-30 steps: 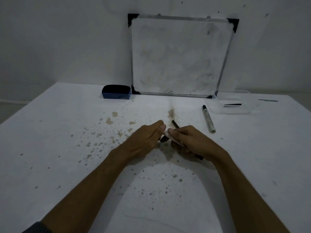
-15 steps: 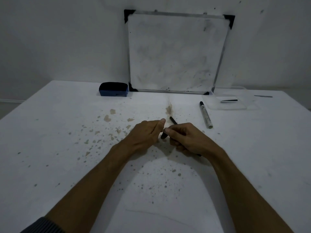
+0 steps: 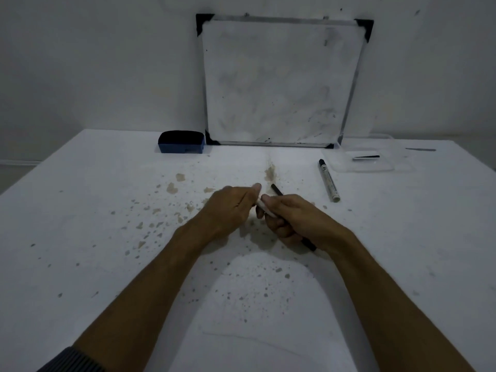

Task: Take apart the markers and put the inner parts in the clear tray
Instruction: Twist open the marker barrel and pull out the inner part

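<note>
While hands (image 3: 257, 210) grip marker (image 3: 264, 208), table (image 3: 80, 210) spreads.

worktop (image 3: 94, 237): white, speckled with brown and grey stains around the middle
eraser (image 3: 181, 142): blue with a black top, at the far edge, just left of the whiteboard
whiteboard (image 3: 279, 81): lower edge on the worktop, leaning on the wall
marker (image 3: 329, 180): white barrel, black cap, lying right of centre
clear tray (image 3: 346, 165): far right, a thin black part inside

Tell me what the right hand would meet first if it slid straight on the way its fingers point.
Most likely the left hand, which faces the right hand across the white marker barrel both hold.
</note>
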A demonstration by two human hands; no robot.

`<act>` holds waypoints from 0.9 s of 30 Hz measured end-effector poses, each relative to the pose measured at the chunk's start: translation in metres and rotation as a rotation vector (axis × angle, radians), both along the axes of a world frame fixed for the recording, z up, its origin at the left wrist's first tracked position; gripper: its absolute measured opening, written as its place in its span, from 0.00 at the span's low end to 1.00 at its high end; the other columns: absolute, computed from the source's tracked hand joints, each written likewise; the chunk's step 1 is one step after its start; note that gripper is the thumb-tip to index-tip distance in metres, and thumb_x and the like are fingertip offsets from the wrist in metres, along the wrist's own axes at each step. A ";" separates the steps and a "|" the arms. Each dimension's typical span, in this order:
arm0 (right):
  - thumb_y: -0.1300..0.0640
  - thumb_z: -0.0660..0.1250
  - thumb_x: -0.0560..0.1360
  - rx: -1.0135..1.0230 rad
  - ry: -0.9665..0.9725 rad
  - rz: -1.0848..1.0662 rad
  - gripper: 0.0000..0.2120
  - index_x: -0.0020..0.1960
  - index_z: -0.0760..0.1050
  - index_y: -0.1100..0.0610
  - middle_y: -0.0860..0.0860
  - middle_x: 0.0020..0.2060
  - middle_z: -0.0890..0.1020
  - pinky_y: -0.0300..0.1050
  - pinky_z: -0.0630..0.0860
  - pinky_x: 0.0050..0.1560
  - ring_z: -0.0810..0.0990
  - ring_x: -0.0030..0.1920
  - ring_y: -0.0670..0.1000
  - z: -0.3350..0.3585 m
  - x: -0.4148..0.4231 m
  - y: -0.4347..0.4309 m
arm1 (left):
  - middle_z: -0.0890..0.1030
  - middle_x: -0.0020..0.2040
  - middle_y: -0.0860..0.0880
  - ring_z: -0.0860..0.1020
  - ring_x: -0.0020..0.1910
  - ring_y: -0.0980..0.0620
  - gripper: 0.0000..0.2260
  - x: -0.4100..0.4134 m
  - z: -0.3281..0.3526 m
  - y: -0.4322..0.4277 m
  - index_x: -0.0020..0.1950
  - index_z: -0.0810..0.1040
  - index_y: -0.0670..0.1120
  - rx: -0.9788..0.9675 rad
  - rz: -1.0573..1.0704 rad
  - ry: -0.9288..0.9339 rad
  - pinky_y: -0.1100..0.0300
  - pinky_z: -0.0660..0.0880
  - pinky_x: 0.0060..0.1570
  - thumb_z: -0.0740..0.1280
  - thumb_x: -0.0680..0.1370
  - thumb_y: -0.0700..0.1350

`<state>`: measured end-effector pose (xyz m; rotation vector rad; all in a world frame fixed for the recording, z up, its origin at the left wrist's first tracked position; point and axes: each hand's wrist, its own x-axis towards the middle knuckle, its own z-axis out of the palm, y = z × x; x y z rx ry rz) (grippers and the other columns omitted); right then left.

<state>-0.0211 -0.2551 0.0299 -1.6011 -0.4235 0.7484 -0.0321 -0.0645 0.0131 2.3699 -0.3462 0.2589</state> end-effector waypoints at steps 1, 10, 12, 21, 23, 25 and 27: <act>0.44 0.60 0.83 0.009 -0.077 -0.027 0.19 0.51 0.81 0.59 0.49 0.31 0.67 0.40 0.59 0.26 0.61 0.28 0.47 0.002 -0.001 0.000 | 0.72 0.28 0.51 0.70 0.28 0.52 0.25 0.001 0.002 0.003 0.33 0.73 0.46 -0.035 0.066 0.005 0.57 0.67 0.34 0.53 0.87 0.52; 0.47 0.65 0.82 -0.019 -0.237 -0.255 0.16 0.53 0.83 0.58 0.51 0.32 0.77 0.40 0.65 0.27 0.68 0.28 0.47 0.001 0.008 -0.009 | 0.78 0.41 0.50 0.74 0.38 0.53 0.17 0.012 -0.020 0.020 0.46 0.70 0.52 -0.183 0.184 0.080 0.53 0.72 0.42 0.51 0.85 0.61; 0.48 0.65 0.82 -0.020 -0.189 -0.281 0.16 0.53 0.84 0.59 0.51 0.34 0.78 0.41 0.66 0.28 0.71 0.29 0.47 -0.003 0.009 -0.003 | 0.80 0.46 0.52 0.76 0.42 0.53 0.14 0.015 -0.022 0.016 0.52 0.73 0.53 -0.038 0.177 -0.002 0.54 0.74 0.44 0.55 0.85 0.59; 0.61 0.63 0.83 0.187 -0.059 -0.415 0.10 0.56 0.82 0.63 0.58 0.39 0.77 0.48 0.81 0.37 0.79 0.35 0.53 -0.006 0.012 0.003 | 0.80 0.53 0.52 0.75 0.53 0.52 0.11 0.022 -0.039 0.025 0.54 0.81 0.52 0.232 0.162 -0.125 0.54 0.73 0.53 0.67 0.80 0.57; 0.62 0.63 0.83 0.241 -0.008 -0.482 0.09 0.55 0.82 0.59 0.60 0.44 0.79 0.51 0.84 0.44 0.80 0.40 0.55 -0.007 0.014 0.005 | 0.80 0.54 0.52 0.75 0.53 0.52 0.12 0.020 -0.040 0.025 0.55 0.81 0.52 0.238 0.161 -0.134 0.55 0.72 0.54 0.66 0.80 0.58; 0.62 0.64 0.82 0.279 0.018 -0.535 0.09 0.55 0.83 0.58 0.62 0.48 0.82 0.53 0.84 0.51 0.81 0.44 0.57 -0.009 0.017 0.006 | 0.80 0.56 0.53 0.75 0.55 0.53 0.13 0.019 -0.040 0.025 0.58 0.81 0.53 0.224 0.166 -0.136 0.55 0.72 0.56 0.65 0.81 0.59; 0.60 0.65 0.82 0.258 -0.014 -0.556 0.09 0.57 0.83 0.58 0.62 0.52 0.84 0.49 0.82 0.51 0.82 0.47 0.56 -0.010 0.019 0.003 | 0.79 0.58 0.53 0.74 0.56 0.54 0.15 0.018 -0.038 0.022 0.63 0.79 0.53 0.151 0.199 -0.119 0.56 0.71 0.59 0.62 0.82 0.59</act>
